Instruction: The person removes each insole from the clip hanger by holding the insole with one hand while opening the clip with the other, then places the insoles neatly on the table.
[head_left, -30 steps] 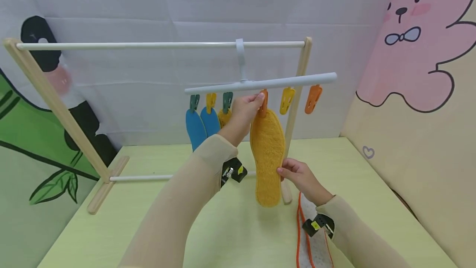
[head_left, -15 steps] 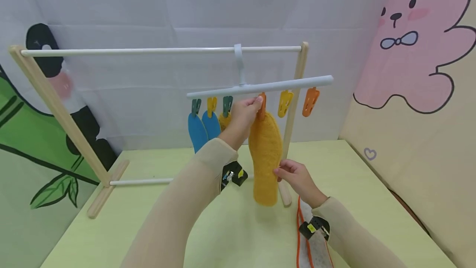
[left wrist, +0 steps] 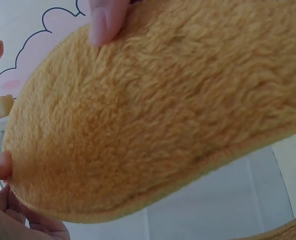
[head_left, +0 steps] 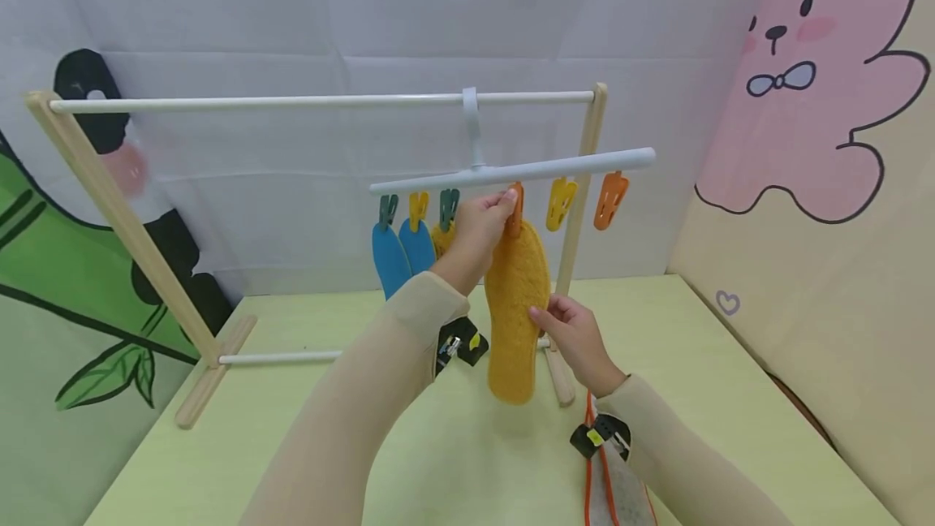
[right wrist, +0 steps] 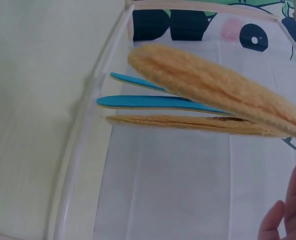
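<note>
A fuzzy yellow insole (head_left: 515, 307) hangs toe-down by its top end from an orange clothespin (head_left: 516, 209) under the white hanger (head_left: 570, 167). My left hand (head_left: 473, 234) pinches that clothespin at its upper part. With its thumb in front and fingers behind, my right hand (head_left: 580, 339) pinches the insole's right edge midway down. The left wrist view shows the insole's fuzzy face (left wrist: 138, 110) close up, the right thumb on it. To the left hang two blue insoles (head_left: 391, 256) and another yellow insole (head_left: 441, 240), partly hidden by my left arm.
A yellow clothespin (head_left: 561, 203) and an orange clothespin (head_left: 610, 201) hang at the hanger's right end. The hanger hooks over the white top rod (head_left: 292, 101) of a wooden-sided rack (head_left: 124, 209). A grey piece with orange edging (head_left: 621, 493) lies on the table (head_left: 453, 461), front right.
My right hand has moved up and slightly left along the insole's edge, and the insole's lower end has swung left. My left hand stays at the orange clothespin.
</note>
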Motion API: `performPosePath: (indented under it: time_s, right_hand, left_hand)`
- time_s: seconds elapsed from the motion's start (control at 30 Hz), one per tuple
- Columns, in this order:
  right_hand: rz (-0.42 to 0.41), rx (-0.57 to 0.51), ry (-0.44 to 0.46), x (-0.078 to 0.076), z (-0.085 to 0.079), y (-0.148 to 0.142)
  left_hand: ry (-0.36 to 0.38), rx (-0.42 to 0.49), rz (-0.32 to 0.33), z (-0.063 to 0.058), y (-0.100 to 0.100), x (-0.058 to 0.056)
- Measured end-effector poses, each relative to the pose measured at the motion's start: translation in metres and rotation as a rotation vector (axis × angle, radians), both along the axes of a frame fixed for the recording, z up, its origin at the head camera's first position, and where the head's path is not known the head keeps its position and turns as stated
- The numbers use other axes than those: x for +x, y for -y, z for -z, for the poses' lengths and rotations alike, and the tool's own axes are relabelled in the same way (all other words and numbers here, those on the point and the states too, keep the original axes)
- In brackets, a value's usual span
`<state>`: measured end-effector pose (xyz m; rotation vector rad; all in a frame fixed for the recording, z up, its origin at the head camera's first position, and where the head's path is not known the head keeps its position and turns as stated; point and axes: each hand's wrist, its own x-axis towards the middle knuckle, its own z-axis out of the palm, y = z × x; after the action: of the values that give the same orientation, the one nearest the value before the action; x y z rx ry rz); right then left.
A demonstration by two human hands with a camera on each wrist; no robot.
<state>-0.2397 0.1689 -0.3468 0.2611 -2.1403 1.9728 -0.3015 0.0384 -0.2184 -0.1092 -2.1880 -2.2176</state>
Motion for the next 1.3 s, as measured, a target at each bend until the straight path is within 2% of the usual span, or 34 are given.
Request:
performPosePath:
  time_s: [0.43, 0.73, 1.03, 1.3]
  right_hand:
    - [0.003, 0.048, -0.032, -0.008, -0.023, 0.003]
    - [-0.02, 0.047, -0.025, -0.002, -0.019, -0.001]
    - [-0.008, 0.02, 0.004, 0.003, -0.016, -0.002]
    - [0.0, 0.018, 0.01, 0.005, -0.012, -0.002]
  left_hand:
    - [-0.015, -0.014, -0.007, -0.002, 0.0, 0.003]
    - [-0.009, -0.032, -0.036, -0.001, -0.003, 0.005]
    - [-0.042, -0.02, -0.018, 0.001, 0.001, 0.008]
    - [-0.036, 0.014, -0.017, 0.001, 0.003, 0.007]
